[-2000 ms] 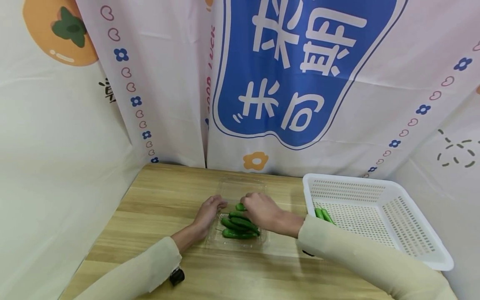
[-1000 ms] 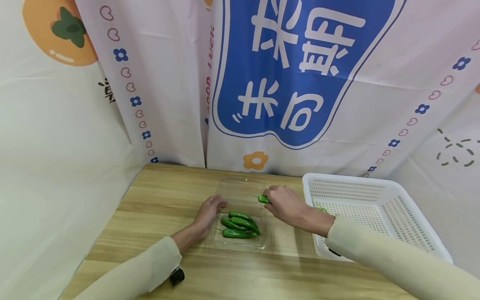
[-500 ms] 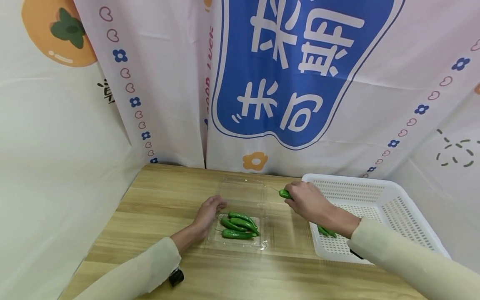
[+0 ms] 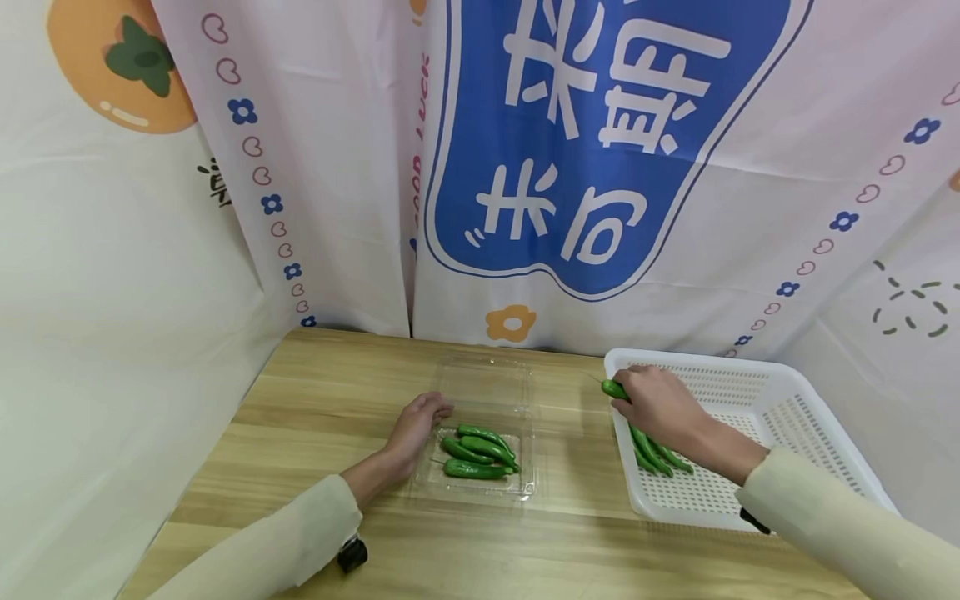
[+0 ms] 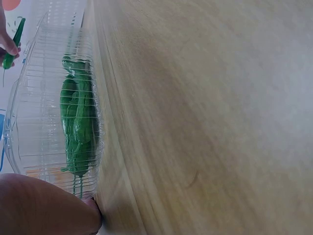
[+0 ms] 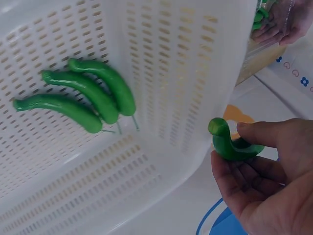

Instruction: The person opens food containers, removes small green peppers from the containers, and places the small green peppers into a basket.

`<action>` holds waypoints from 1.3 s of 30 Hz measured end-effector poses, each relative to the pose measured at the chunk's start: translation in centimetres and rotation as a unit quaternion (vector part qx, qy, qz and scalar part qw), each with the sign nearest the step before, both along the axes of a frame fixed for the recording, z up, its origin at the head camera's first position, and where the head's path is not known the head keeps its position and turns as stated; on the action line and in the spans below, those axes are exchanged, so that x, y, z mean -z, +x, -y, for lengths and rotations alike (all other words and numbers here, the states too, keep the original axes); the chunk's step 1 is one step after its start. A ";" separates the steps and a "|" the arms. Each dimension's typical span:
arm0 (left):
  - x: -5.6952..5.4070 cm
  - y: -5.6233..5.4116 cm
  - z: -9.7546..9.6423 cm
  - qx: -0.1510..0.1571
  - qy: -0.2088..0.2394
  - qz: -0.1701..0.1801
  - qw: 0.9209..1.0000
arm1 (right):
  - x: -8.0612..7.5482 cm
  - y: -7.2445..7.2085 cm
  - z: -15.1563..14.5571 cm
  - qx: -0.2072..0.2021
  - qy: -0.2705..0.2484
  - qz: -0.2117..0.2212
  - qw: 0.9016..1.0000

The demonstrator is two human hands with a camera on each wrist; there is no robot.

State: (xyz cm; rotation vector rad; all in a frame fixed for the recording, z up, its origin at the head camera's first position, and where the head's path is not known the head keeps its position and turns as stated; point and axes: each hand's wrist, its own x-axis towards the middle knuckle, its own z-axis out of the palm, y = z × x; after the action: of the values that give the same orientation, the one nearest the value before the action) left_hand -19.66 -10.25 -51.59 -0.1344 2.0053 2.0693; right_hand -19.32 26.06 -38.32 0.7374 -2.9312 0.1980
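My right hand [image 4: 663, 408] pinches a green chili pepper [image 4: 615, 389] between thumb and fingers, above the left rim of the white perforated basket [image 4: 697, 500]. In the right wrist view, three more green peppers [image 6: 80, 85] lie side by side on the basket floor. My left hand [image 4: 411, 429] rests against the left side of a clear plastic clamshell box [image 4: 517, 485], its fingers relaxed along the edge. Inside the box's near half lie several green peppers [image 4: 477, 469]; its lid is folded back toward the curtain.
A wooden table [image 4: 322, 400] carries the box and the basket. Behind it hangs a printed white curtain [image 4: 337, 167] with a blue panel. More white cloth [image 4: 112, 333] closes off the left and right sides.
My right hand has lifted a pepper from the clear box and carried it rightward to the basket's left rim. The left hand has stayed at the box.
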 end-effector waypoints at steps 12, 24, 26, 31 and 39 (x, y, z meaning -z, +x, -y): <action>0.1 -0.1 0.0 -0.002 0.002 -0.004 1.000 | 0.2 -0.6 -3.5 0.024 0.004 0.022 0.999; 0.1 -0.1 -0.1 -0.004 -0.005 -0.004 1.000 | 1.2 -1.5 -5.4 0.020 0.018 0.066 0.997; 0.1 -0.1 -0.2 -0.003 -0.006 -0.004 1.000 | 1.4 -1.7 -5.6 0.017 0.019 0.074 0.997; 0.1 -0.1 -0.2 0.000 -0.007 -0.004 1.000 | 1.8 -2.1 -6.2 0.014 0.021 0.090 0.996; 0.1 -0.1 -0.2 0.000 -0.003 -0.003 1.000 | 3.0 -2.8 -7.3 0.013 0.014 0.115 0.993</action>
State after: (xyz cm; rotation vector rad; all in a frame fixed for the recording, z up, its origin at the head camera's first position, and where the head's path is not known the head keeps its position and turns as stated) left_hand -19.75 -10.03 -51.64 -0.1302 2.0156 2.0656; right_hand -22.07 33.31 -41.30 0.7246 -3.1645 0.2555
